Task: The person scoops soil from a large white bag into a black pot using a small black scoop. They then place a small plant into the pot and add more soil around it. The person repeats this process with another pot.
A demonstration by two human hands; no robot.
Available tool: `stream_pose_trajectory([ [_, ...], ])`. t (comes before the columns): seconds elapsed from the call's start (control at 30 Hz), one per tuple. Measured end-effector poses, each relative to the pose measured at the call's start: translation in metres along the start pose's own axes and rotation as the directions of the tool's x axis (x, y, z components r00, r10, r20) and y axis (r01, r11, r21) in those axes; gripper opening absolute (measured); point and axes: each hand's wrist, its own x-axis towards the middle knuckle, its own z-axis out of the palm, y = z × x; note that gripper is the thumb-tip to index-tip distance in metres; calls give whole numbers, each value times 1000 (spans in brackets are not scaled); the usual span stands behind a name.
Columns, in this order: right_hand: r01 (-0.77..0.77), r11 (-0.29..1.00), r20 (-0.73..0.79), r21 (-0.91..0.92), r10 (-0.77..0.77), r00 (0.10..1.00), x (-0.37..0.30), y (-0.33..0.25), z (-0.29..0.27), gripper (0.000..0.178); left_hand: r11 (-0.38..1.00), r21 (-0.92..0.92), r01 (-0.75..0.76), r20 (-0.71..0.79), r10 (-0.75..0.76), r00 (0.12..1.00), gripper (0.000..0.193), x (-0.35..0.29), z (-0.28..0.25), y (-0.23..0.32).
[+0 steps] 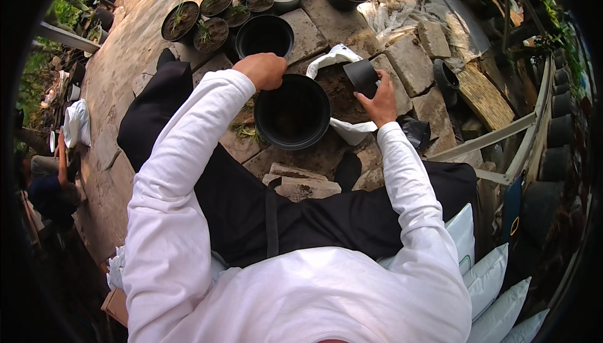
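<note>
My left hand point(262, 70) is closed at the far left rim of a large black pot point(259, 122), its fingertips mostly hidden. The pot stands upright between my legs, with a dark inside and some soil low down. My right hand point(379, 102) grips a small black pot point(360, 75), tilted over an open white sack point(352, 130) of brown soil. The sack lies just right of the large pot. Another black pot point(291, 32) stands just beyond my left hand.
Several pots of soil with small grassy plants point(213, 2) stand at the far side. Paving slabs point(408, 66) and crumpled clear plastic point(402, 10) lie to the right. Filled white bags point(487, 280) lean at my right. A person point(53, 186) sits far left.
</note>
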Motion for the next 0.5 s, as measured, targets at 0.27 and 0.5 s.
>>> stream_pose_trajectory([
  [0.27,-329,933,424,-142,358,832,-27,38,37,91,1000,-6,-14,-23,13,1000,46,-6,1,0],
  [0.5,-485,870,314,88,438,842,-13,84,42,99,1000,-11,-25,-8,25,1000,44,-2,2,0],
])
